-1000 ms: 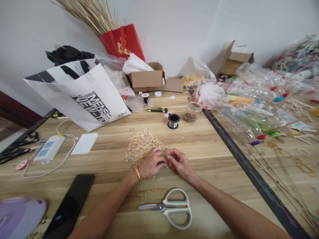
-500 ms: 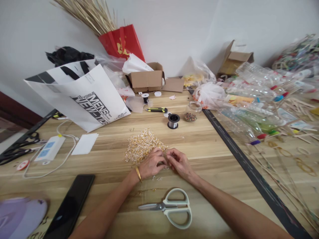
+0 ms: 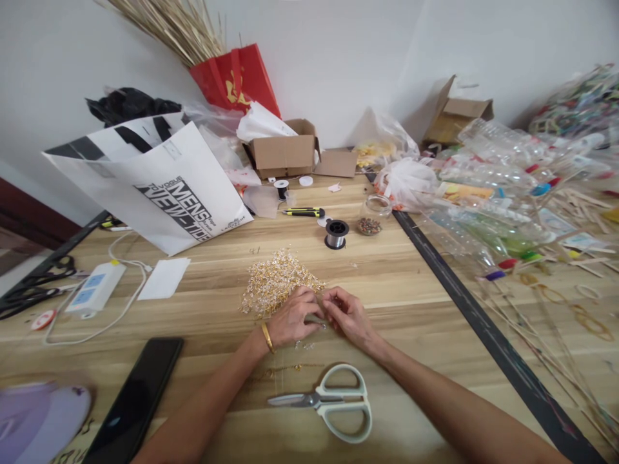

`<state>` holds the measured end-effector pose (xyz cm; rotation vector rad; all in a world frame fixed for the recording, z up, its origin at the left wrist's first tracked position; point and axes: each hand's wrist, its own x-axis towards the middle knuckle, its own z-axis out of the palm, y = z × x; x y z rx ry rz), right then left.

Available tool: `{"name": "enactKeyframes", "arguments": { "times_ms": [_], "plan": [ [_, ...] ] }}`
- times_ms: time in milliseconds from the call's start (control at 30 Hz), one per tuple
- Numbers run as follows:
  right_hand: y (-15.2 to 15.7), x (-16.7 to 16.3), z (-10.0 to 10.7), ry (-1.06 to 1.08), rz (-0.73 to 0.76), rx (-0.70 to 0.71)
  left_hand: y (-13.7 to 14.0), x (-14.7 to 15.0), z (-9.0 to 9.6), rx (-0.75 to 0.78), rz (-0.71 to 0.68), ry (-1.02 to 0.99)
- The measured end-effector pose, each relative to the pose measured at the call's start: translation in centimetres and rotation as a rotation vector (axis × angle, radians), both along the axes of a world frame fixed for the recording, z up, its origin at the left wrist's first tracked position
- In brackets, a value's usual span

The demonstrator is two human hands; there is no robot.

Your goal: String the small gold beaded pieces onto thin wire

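My left hand, with a gold bangle at its wrist, rests at the lower right edge of a pile of small gold and clear beads. Its fingers are curled together. My right hand meets it fingertip to fingertip, thumb and forefinger pinched. Whatever the fingers grip is too small and too hidden to name. Below the hands lie a few clear beads and a thin gold chain. Nearer to me are scissors with pale green handles, blades pointing left.
Behind the pile stand a wire spool, a yellow-black utility knife and a glass jar of beads. A black phone lies front left, a white paper bag back left. Plastic bottles crowd the right side.
Both hands stay in nearly the same spot, fingertips together, with only a slight shift of the fingers. The things on the table have not moved.
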<state>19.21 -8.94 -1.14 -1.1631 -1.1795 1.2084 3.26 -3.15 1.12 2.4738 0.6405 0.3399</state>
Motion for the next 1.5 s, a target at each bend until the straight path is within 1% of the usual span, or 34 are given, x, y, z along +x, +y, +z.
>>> {"name": "enactKeyframes", "arguments": {
  "times_ms": [167,333,567,667,800,1033,1500],
  "plan": [
    [0.01,0.17,-0.21,-0.028,0.006,0.010,-0.18,0.00,0.33,0.025,0.001,0.006],
    [0.10,0.26,-0.25,-0.055,0.001,0.024,-0.12,-0.11,0.20,0.036,-0.025,0.011],
    [0.07,0.22,-0.23,-0.046,0.004,0.021,-0.04,-0.17,0.08,0.027,-0.017,0.038],
    [0.06,0.18,-0.21,-0.034,0.004,0.007,0.01,-0.15,0.03,0.034,-0.027,0.033],
    [0.06,0.14,-0.15,-0.031,0.009,0.027,0.00,-0.05,-0.12,0.029,-0.049,0.018],
    [0.08,0.16,-0.31,-0.025,0.013,0.018,-0.04,0.01,-0.37,0.002,-0.031,-0.010],
    [0.06,0.17,-0.23,-0.030,0.025,0.018,0.14,-0.04,0.04,0.029,-0.039,0.007]
  ]
}}
